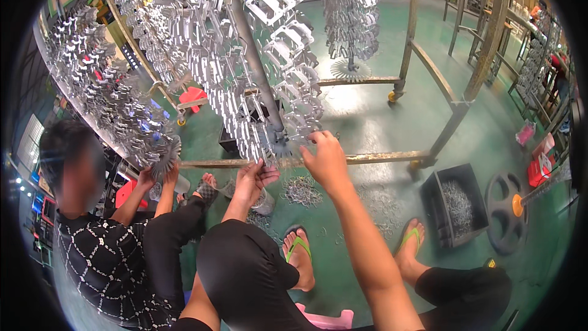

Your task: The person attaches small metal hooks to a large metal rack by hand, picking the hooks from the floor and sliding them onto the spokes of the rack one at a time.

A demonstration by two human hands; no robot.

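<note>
A tall hanging rack [251,55] stands in front of me, its pole lined with many thin silver metal plates [275,0] with cut-out windows. Both my hands are at its lower end. My left hand [251,182] has thumb and forefinger pinched at the lowest plates on the left, the other fingers loosely curled. On the right side of the pole's foot, my right hand [326,158] bends its thumb and forefinger toward the plates' edge. What lies between the fingertips of either hand is too small to make out.
At left a seated co-worker [110,257] handles another loaded rack [110,79]. Small metal hooks [301,191] lie heaped on the green floor. A black crate [456,205] of hooks and a black wheel [507,214] stand at right. The frame's low bar [386,157] crosses ahead.
</note>
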